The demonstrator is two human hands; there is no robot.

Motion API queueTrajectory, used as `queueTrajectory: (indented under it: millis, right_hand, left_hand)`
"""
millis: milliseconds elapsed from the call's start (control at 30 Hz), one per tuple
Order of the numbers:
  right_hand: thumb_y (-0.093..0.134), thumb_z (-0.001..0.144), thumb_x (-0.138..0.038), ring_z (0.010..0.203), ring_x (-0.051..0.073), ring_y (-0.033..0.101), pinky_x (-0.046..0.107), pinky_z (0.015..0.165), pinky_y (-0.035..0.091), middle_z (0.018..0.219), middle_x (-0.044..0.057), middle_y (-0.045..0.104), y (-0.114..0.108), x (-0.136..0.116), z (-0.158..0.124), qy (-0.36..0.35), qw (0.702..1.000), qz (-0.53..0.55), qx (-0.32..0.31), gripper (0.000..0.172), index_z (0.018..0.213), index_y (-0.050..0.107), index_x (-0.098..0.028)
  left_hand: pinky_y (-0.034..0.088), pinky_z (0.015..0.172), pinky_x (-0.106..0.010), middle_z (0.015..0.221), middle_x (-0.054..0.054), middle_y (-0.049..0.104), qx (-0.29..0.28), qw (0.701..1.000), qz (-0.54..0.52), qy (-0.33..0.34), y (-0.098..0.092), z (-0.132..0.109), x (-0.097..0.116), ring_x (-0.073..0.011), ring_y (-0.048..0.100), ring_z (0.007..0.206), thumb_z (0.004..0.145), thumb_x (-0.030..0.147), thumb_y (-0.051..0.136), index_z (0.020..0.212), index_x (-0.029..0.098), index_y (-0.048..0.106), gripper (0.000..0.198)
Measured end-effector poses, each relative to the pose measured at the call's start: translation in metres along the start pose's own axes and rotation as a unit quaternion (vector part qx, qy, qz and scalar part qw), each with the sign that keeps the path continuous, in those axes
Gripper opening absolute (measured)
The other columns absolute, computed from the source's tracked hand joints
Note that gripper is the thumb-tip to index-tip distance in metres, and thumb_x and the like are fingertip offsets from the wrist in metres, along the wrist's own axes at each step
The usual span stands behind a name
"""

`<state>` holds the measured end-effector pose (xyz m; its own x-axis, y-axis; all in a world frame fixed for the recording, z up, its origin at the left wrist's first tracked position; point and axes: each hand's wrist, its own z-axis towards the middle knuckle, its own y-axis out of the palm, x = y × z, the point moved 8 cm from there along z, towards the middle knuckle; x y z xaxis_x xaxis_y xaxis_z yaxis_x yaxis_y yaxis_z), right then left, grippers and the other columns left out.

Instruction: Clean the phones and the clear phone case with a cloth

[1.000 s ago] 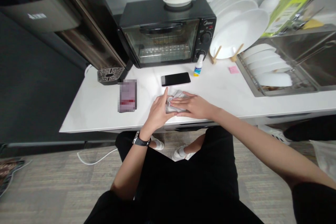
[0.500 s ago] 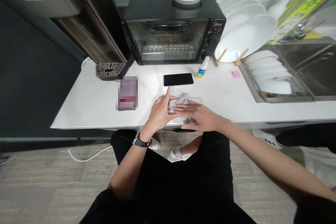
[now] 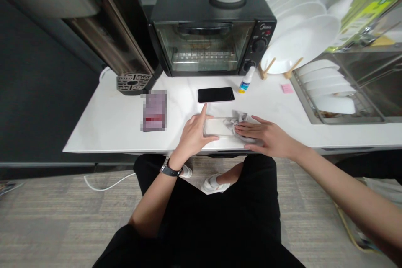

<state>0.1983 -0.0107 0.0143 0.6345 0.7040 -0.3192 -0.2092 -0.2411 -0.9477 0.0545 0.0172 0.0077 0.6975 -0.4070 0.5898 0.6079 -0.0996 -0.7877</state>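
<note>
Clear rect. case point(image 3: 216, 127) lay flat nr front edge of tabletop point(image 3: 113, 127); L hand point(image 3: 192, 134) pinched its L end, R hand point(image 3: 271, 139) spread on grey cloth point(image 3: 240, 117) at R end; open room R twd sink point(image 3: 302, 101).

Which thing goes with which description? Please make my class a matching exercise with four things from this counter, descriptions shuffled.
Things
1. Case
2. Cloth
3. Phone
4. Note

Descriptions
A. Pink, beside the sink
B. Gripped at one end by the left hand
C. Black-faced, lying in front of the oven
D. Crumpled, under the fingers of the right hand

Right pairs: 1-B, 2-D, 3-C, 4-A
</note>
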Motion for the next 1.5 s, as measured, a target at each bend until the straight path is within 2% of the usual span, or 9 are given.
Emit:
queueTrajectory:
  millis: [233, 367, 600, 733, 933, 1067, 1167, 1333, 1500]
  right_hand:
    - [0.035, 0.068, -0.046, 0.107, 0.014, 0.023, 0.034, 0.093, 0.013, 0.115, -0.002, 0.034, 0.012, -0.04, 0.041, -0.059, 0.998, 0.016, 0.027, 0.053, 0.115, 0.023, -0.024]
    - [0.029, 0.072, -0.044, 0.107, 0.011, 0.025, 0.033, 0.093, 0.007, 0.115, -0.002, 0.033, 0.014, -0.032, 0.059, -0.078, 0.996, -0.018, 0.028, 0.047, 0.115, 0.022, -0.025]
    - [0.032, 0.072, -0.041, 0.107, 0.015, 0.025, 0.039, 0.092, 0.011, 0.116, -0.002, 0.03, 0.002, 0.007, 0.013, -0.006, 0.999, -0.043, 0.032, 0.048, 0.116, 0.019, -0.027]
    - [0.036, 0.068, -0.045, 0.107, 0.016, 0.025, 0.038, 0.093, 0.012, 0.116, -0.002, 0.031, 0.003, -0.004, -0.001, 0.004, 0.999, -0.026, 0.02, 0.054, 0.116, 0.019, -0.028]
    - [0.032, 0.069, -0.047, 0.108, 0.013, 0.022, 0.034, 0.094, 0.009, 0.114, -0.003, 0.034, 0.016, -0.04, 0.037, -0.07, 0.997, 0.006, 0.027, 0.052, 0.115, 0.021, -0.025]
    - [0.031, 0.072, -0.043, 0.107, 0.014, 0.025, 0.035, 0.093, 0.008, 0.114, -0.002, 0.035, 0.014, -0.04, 0.057, -0.1, 0.994, -0.006, 0.045, 0.047, 0.114, 0.025, -0.023]
    - [0.033, 0.072, -0.041, 0.105, 0.015, 0.027, 0.037, 0.093, 0.009, 0.115, 0.0, 0.033, 0.011, -0.024, 0.048, -0.084, 0.995, -0.024, 0.042, 0.048, 0.114, 0.024, -0.022]
    - [0.035, 0.072, -0.039, 0.106, 0.016, 0.026, 0.04, 0.092, 0.01, 0.115, 0.001, 0.033, 0.005, 0.003, 0.007, -0.02, 0.998, -0.047, 0.027, 0.048, 0.115, 0.022, -0.022]
    - [0.037, 0.07, -0.041, 0.105, 0.015, 0.028, 0.038, 0.093, 0.011, 0.112, 0.001, 0.039, 0.006, -0.011, -0.004, -0.013, 0.999, -0.023, 0.019, 0.05, 0.114, 0.026, -0.021]
  left_hand:
    - [0.029, 0.085, -0.034, 0.107, 0.005, 0.042, -0.014, 1.0, -0.009, 0.012, 0.002, 0.0, 0.0, -0.0186, 0.035, 0.1, 0.059, 0.034, 0.055, 0.117, 0.033, -0.007, 0.086]
    - [0.03, 0.085, -0.033, 0.108, 0.006, 0.041, -0.013, 1.0, 0.002, 0.012, 0.001, 0.0, 0.0, -0.0182, 0.035, 0.099, 0.059, 0.037, 0.054, 0.117, 0.032, -0.012, 0.088]
    - [0.027, 0.085, -0.031, 0.108, 0.001, 0.041, -0.005, 1.0, 0.027, 0.008, 0.004, 0.0, 0.001, -0.0177, 0.033, 0.099, 0.06, 0.032, 0.057, 0.119, 0.024, -0.007, 0.088]
    - [0.026, 0.085, -0.032, 0.108, 0.003, 0.042, -0.007, 1.0, 0.029, 0.003, 0.004, 0.002, 0.002, -0.0188, 0.033, 0.098, 0.059, 0.034, 0.057, 0.119, 0.029, -0.005, 0.086]
    - [0.024, 0.085, -0.032, 0.108, 0.0, 0.041, -0.018, 0.999, 0.042, 0.027, 0.006, 0.001, 0.005, -0.0192, 0.033, 0.098, 0.061, 0.035, 0.054, 0.12, 0.022, 0.003, 0.079]
    - [0.026, 0.084, -0.029, 0.108, -0.001, 0.041, -0.03, 0.998, 0.052, 0.026, 0.005, -0.001, 0.002, -0.0175, 0.034, 0.097, 0.062, 0.037, 0.053, 0.12, 0.022, 0.002, 0.079]
    - [0.025, 0.085, -0.029, 0.109, 0.0, 0.04, -0.028, 0.998, 0.052, 0.035, 0.005, -0.002, 0.004, -0.0176, 0.033, 0.098, 0.06, 0.036, 0.056, 0.12, 0.022, 0.002, 0.081]
    - [0.025, 0.084, -0.031, 0.109, 0.001, 0.04, -0.019, 0.998, 0.063, 0.024, 0.007, -0.001, 0.003, -0.019, 0.033, 0.098, 0.06, 0.035, 0.056, 0.12, 0.021, 0.004, 0.08]
    - [0.025, 0.084, -0.032, 0.108, 0.002, 0.042, -0.015, 0.998, 0.06, 0.025, 0.008, 0.002, 0.007, -0.0192, 0.034, 0.097, 0.059, 0.037, 0.056, 0.12, 0.022, 0.005, 0.081]
